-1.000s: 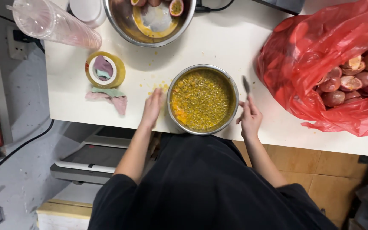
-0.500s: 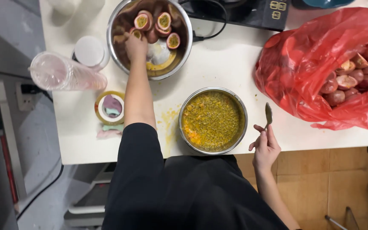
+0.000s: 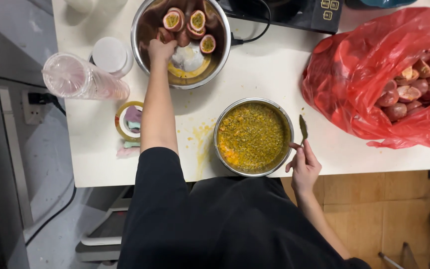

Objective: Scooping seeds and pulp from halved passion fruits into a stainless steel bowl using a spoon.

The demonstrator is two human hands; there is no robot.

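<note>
My left hand (image 3: pixel 161 51) reaches into a large steel bowl (image 3: pixel 215 65) at the back of the white table and closes on a halved passion fruit (image 3: pixel 164 36). More halves (image 3: pixel 197 20) lie cut side up in that bowl. My right hand (image 3: pixel 302 165) holds a small spoon (image 3: pixel 303 128) upright beside a smaller steel bowl (image 3: pixel 253 137) full of yellow, seedy pulp near the table's front edge.
A red plastic bag (image 3: pixel 354 74) with empty fruit shells (image 3: pixel 404 94) lies at the right. A stack of clear cups (image 3: pixel 83 78), a white lid (image 3: pixel 109 54) and a tape roll (image 3: pixel 128 121) sit at the left. A black appliance (image 3: pixel 299 12) with a cord stands behind. Yellow splashes (image 3: pixel 200 139) mark the table.
My left hand left the rim of the pulp bowl and stretched to the back bowl, where it now grips a fruit half. My right hand kept the spoon beside the pulp bowl.
</note>
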